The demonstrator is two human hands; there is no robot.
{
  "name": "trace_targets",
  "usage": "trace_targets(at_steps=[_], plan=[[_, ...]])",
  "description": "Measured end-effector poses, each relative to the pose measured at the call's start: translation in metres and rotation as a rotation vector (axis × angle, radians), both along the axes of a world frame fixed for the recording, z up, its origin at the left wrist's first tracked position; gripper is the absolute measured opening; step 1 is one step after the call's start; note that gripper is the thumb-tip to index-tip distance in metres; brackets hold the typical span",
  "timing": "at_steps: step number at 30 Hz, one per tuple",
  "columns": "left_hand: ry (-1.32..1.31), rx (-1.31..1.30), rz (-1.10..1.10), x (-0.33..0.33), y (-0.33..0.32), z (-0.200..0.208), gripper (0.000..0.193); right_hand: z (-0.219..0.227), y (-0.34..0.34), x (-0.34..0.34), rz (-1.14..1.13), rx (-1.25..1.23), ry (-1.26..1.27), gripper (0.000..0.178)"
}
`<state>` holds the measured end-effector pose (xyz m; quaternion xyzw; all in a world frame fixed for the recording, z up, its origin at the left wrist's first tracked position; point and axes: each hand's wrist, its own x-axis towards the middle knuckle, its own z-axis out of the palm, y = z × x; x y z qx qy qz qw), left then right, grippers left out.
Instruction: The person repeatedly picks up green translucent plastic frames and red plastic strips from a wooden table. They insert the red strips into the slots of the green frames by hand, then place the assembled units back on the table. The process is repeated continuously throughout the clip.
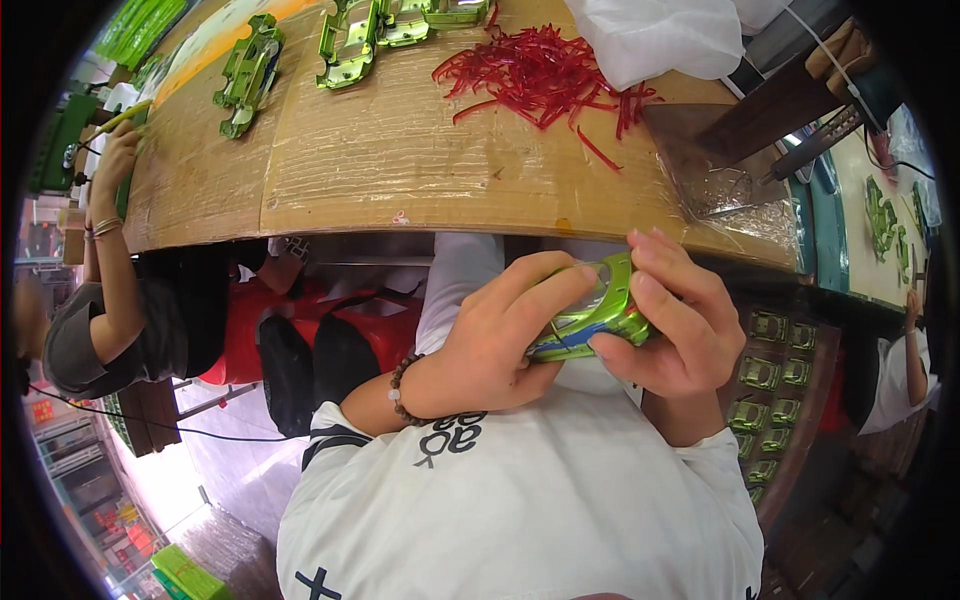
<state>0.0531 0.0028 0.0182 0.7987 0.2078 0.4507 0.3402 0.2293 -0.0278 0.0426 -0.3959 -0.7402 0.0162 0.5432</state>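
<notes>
Two-handed clasp on a glossy green car-shaped shell with blue along its side [600, 320]

Across the top, a broad brown tabletop wrapped in clear film [360, 160]. In front of its near edge, a white short-sleeved shirt with black lettering [530, 500]. Low on the right, a flat brown board [822, 360] bearing rows of small green car-shaped pieces [760, 372]. On the tabletop, toward the right, a puffy white plastic bag [650, 40], just beside a tangled heap of thin red strips [535, 75]. Farther left, green open-framed shells [350, 45], some grouped, some apart.

Between tabletop edge and chest, the bare left hand [500, 325], thumb below, fingers over the top, clamped on the car-shaped shell. Opposite, the bare right hand [690, 320], thumb at the lower edge, fingers bent around the other end, also clamped on it. Between both palms, the car-shaped shell, tilted, partly hidden by fingers. On the left wrist, a dark beaded bracelet with one pale bead [397, 395].
</notes>
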Motion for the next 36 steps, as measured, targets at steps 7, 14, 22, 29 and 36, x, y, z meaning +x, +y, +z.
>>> trace_targets(at_steps=[7, 14, 22, 29, 36], plan=[[0.024, 0.010, -0.040, -0.002, 0.002, 0.001, 0.069, 0.003, 0.002, 0.005, 0.046, 0.076, -0.129, 0.044], [0.014, -0.019, -0.062, 0.000, 0.001, -0.003, 0.067, -0.003, -0.007, -0.002, -0.064, 0.003, -0.062, 0.043], [-0.037, -0.479, -0.271, 0.001, -0.015, -0.009, 0.063, -0.019, -0.018, 0.002, -0.134, -0.078, 0.002, 0.050], [-0.133, -0.461, -0.457, 0.004, -0.005, -0.006, 0.072, -0.037, -0.019, 0.005, 0.207, -0.097, 0.409, 0.085], [-0.345, -1.242, -0.573, 0.011, -0.006, 0.013, 0.074, -0.044, -0.024, -0.007, 0.463, -0.176, 0.599, 0.116]])
